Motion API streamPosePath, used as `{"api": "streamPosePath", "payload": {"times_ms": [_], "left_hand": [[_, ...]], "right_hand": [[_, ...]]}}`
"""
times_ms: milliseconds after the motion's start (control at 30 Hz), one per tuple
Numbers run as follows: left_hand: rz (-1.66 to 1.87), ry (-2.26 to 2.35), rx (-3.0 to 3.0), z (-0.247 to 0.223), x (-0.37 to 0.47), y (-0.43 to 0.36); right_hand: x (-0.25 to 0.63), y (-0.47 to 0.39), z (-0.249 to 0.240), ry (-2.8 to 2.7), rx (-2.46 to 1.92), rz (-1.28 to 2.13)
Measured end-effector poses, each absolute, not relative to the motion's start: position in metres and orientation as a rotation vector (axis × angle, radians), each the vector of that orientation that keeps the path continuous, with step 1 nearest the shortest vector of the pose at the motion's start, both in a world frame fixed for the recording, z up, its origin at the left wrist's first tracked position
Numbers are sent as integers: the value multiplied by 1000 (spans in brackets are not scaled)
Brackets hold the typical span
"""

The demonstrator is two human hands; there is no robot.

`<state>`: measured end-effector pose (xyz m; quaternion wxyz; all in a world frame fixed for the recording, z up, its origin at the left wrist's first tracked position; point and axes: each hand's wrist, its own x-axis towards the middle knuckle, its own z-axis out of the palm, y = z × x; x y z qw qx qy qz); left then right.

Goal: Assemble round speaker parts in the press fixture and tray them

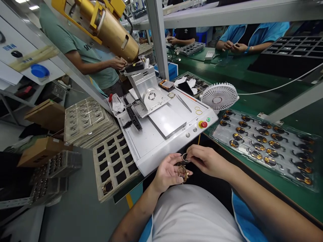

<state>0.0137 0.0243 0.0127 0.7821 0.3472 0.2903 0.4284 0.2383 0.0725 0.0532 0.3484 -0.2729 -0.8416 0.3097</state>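
Low in the middle of the head view, my left hand (166, 173) holds a gold watch case (182, 172) between thumb and fingers, palm turned up. Just to its right, my right hand (205, 159) pinches a thin pale ring (185, 157) above the case; the ring is apart from the case and close to my left fingertips. Both hands are in front of the white machine base (153, 158), over my lap. Two thin yellow rings (198, 110) and metal tweezers (184, 103) lie on the machine's top.
At left stands a foam-lined tray (112, 163) with one round part, beside stacked trays (87, 117). On the right are a tray of round parts with dark cables (267, 144) and a white fan (219, 96). A gold machine head (116, 35) hangs above. Other people work beyond.
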Motion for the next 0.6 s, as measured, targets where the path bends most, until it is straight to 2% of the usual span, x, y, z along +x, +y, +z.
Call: {"api": "streamPosePath", "payload": {"times_ms": [167, 233, 400, 500, 600], "left_hand": [[973, 660, 716, 10, 9, 25], [1025, 673, 696, 9, 9, 27], [1084, 684, 774, 12, 6, 29], [1101, 688, 878, 15, 1, 23], [1140, 761, 1041, 13, -5, 12]], "right_hand": [[230, 87, 59, -2222, -692, 844], [228, 105, 62, -2111, -837, 869], [216, 169, 70, -1484, -1469, 1180], [213, 191, 71, -1378, -1634, 1169], [216, 177, 63, -1335, -1657, 1048]]}}
